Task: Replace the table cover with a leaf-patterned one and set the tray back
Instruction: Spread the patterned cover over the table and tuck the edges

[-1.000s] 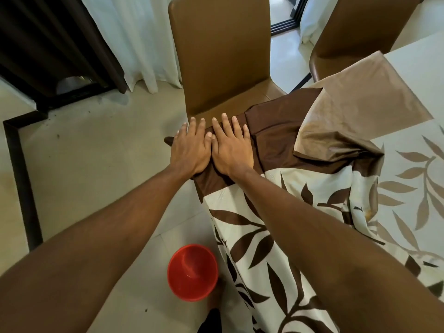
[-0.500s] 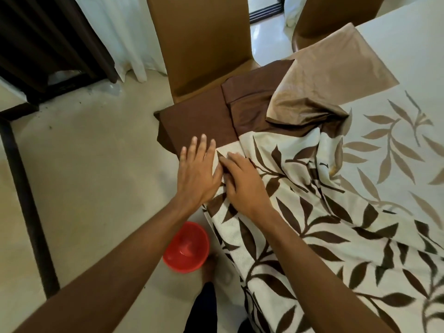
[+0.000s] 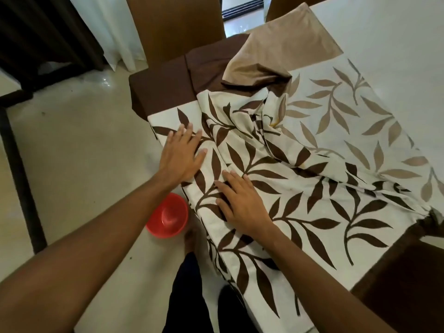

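A cream cover printed with dark brown leaves lies over the table with a brown band at its far end. Its middle is bunched into folds, and a tan corner is flipped back over it. My left hand rests flat, fingers spread, on the cover near the table's left edge. My right hand lies flat on the cloth just nearer to me. Neither hand grips anything. No tray is in view.
A red bowl sits on the tiled floor beside the table, close to my foot. Two brown chairs stand at the far end. The bare white tabletop shows at the right. A dark frame stands at the left.
Both hands slid back from the brown band toward me across the leaf print and moved apart. The view shifted toward the table.
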Demonstrator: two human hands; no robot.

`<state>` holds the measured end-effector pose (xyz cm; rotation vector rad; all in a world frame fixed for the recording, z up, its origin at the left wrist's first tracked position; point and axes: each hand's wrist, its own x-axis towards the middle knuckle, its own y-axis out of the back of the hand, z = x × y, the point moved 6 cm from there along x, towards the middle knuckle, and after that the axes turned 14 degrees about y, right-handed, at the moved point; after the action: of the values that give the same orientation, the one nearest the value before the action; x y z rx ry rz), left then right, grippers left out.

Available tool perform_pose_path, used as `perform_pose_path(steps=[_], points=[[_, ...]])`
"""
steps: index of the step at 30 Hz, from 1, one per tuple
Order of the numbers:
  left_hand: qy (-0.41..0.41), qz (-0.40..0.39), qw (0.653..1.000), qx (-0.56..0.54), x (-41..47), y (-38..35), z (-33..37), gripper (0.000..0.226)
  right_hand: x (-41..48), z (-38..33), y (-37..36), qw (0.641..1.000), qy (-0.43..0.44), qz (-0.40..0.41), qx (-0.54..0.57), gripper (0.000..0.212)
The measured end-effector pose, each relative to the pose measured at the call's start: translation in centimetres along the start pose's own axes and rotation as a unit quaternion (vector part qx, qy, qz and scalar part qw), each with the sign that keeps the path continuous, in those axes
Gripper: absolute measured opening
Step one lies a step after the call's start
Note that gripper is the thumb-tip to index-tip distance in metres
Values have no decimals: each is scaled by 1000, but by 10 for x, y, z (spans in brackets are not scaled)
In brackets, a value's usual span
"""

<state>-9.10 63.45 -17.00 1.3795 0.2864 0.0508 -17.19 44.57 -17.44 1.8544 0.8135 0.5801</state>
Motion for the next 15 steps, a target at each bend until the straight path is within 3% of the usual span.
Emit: perform_pose_path(steps=[7,15], points=[[-6,-31,999,-34,-111,-40,52,61,-65,-14,-6,999,-27,-6,-46,53],[-15,-28,999,-13,-183,-57,53,61,-137,-57,-26,999,-14,-37,12,56]])
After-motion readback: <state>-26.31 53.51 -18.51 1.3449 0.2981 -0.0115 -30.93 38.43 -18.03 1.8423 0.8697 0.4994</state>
